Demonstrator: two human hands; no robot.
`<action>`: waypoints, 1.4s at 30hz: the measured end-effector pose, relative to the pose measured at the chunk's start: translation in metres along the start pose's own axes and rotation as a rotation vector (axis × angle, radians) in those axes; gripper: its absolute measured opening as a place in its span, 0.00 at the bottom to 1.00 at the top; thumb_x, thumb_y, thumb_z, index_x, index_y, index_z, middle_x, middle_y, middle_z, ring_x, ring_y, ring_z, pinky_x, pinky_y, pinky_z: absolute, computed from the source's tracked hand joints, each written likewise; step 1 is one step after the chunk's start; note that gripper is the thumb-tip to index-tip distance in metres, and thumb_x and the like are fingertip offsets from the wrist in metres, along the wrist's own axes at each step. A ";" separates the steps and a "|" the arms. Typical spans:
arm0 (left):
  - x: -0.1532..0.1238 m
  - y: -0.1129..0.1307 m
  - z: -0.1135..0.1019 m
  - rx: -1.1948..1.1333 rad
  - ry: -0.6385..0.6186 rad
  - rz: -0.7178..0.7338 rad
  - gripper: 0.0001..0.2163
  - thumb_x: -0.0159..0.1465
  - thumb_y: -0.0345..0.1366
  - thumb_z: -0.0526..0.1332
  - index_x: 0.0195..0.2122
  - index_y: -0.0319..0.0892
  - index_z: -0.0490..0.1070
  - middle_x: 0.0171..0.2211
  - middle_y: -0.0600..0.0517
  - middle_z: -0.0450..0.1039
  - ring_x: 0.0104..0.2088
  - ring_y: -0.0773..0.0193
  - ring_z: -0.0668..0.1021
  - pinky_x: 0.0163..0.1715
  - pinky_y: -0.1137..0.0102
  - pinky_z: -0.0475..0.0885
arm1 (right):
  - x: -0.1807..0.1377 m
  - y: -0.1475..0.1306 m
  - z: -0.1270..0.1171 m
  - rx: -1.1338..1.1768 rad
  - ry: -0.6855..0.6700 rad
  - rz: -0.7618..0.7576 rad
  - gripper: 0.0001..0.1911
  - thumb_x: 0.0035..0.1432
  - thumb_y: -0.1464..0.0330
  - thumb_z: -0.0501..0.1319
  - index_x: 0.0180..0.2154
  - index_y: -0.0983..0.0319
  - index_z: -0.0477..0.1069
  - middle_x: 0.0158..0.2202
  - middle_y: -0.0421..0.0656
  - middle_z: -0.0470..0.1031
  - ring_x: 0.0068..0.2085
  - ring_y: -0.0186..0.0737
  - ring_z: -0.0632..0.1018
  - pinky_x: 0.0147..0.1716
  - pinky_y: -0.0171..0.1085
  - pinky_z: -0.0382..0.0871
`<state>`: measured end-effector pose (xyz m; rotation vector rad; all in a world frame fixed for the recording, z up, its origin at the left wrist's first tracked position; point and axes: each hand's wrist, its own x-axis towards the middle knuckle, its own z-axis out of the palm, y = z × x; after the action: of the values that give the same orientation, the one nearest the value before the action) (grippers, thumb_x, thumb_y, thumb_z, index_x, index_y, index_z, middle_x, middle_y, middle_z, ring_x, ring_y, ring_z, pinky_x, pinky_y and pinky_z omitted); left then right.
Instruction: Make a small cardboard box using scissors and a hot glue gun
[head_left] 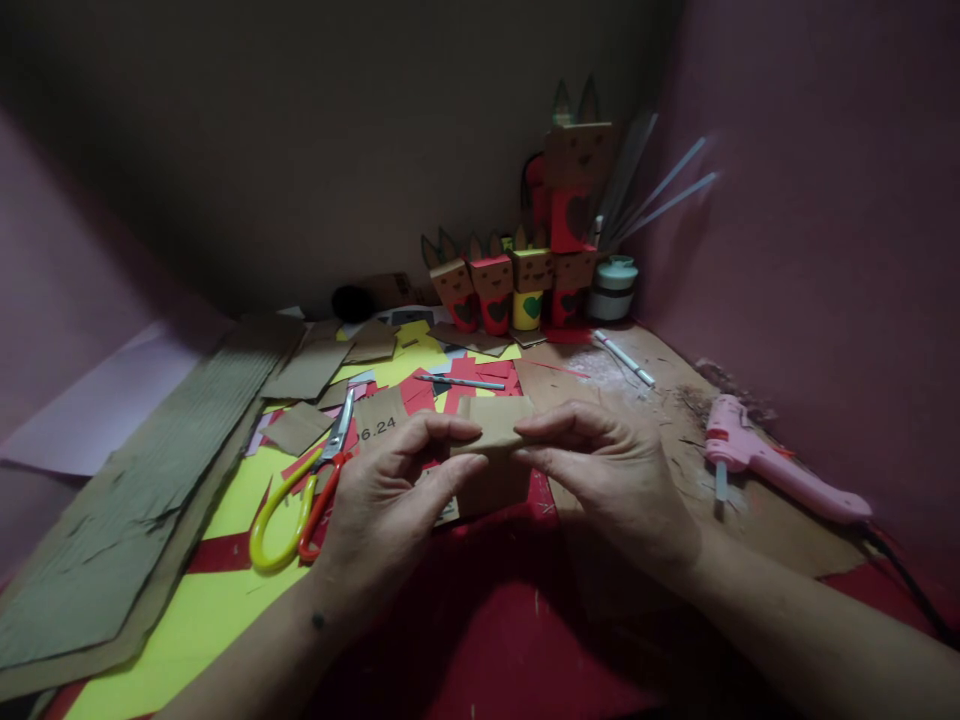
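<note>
Between my hands, above the near middle of the table, is a small folded piece of brown cardboard (pixel 496 425). My left hand (pixel 409 475) pinches its left end between thumb and fingers. On the right end, my right hand (pixel 607 475) has a similar pinch. The piece shows a fold along its length, with a darker panel hanging below the fingertips. Scissors (pixel 285 510) with yellow and red handles lie just left of my left hand, blades pointing away. Beyond the cardboard rests a pencil (pixel 463 382) on red paper scraps.
Cardboard sheets (pixel 150 490) and yellow paper (pixel 180 620) cover the left. A pink glue gun (pixel 787 480) with its cord lies right, near a white marker (pixel 624 358). Several cardboard-headed figures (pixel 491 290) stand at the back beside a pale jar (pixel 615 285) and glue sticks (pixel 679 200).
</note>
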<state>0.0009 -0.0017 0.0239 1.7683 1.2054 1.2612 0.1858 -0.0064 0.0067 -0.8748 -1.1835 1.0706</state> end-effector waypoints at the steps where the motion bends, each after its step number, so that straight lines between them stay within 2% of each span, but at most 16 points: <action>1: 0.000 0.001 0.000 0.007 -0.002 -0.011 0.04 0.59 0.33 0.67 0.36 0.47 0.79 0.29 0.57 0.77 0.31 0.68 0.77 0.31 0.77 0.72 | 0.000 0.000 0.000 -0.007 0.002 -0.010 0.08 0.49 0.73 0.72 0.31 0.54 0.82 0.31 0.36 0.84 0.34 0.33 0.84 0.37 0.28 0.80; 11: 0.001 0.003 0.004 -0.011 0.017 -0.092 0.04 0.58 0.37 0.68 0.34 0.45 0.79 0.28 0.54 0.78 0.29 0.66 0.76 0.28 0.74 0.71 | -0.001 0.004 -0.001 -0.135 0.054 -0.172 0.11 0.49 0.75 0.71 0.32 0.51 0.83 0.32 0.36 0.84 0.35 0.39 0.84 0.39 0.39 0.83; 15: 0.001 0.006 0.004 -0.040 0.018 -0.108 0.03 0.57 0.35 0.68 0.33 0.45 0.79 0.28 0.54 0.79 0.29 0.66 0.77 0.29 0.75 0.72 | -0.002 0.006 -0.002 -0.162 0.050 -0.191 0.10 0.49 0.74 0.72 0.32 0.52 0.83 0.31 0.36 0.84 0.34 0.40 0.84 0.38 0.39 0.83; 24: 0.003 0.007 0.005 0.002 0.009 -0.082 0.03 0.58 0.35 0.68 0.33 0.45 0.79 0.28 0.55 0.78 0.29 0.66 0.77 0.30 0.74 0.71 | 0.000 0.001 0.000 -0.120 0.041 -0.091 0.07 0.48 0.73 0.73 0.30 0.55 0.83 0.29 0.37 0.83 0.33 0.39 0.83 0.35 0.36 0.82; 29: 0.002 0.004 0.004 0.038 -0.001 -0.070 0.03 0.58 0.36 0.68 0.33 0.44 0.79 0.28 0.54 0.79 0.29 0.64 0.76 0.29 0.73 0.71 | 0.000 0.001 0.000 -0.060 0.036 -0.034 0.06 0.48 0.73 0.72 0.29 0.55 0.82 0.29 0.37 0.83 0.34 0.39 0.84 0.38 0.38 0.82; 42: 0.001 0.006 0.005 0.078 0.003 -0.021 0.02 0.59 0.35 0.67 0.33 0.46 0.78 0.28 0.56 0.78 0.30 0.66 0.76 0.31 0.73 0.70 | 0.000 0.000 0.003 -0.038 0.059 -0.055 0.08 0.48 0.75 0.71 0.27 0.54 0.82 0.28 0.36 0.83 0.32 0.38 0.83 0.36 0.37 0.82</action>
<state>0.0073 -0.0033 0.0278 1.8048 1.2880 1.2206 0.1832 -0.0061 0.0072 -0.8922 -1.1757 0.9746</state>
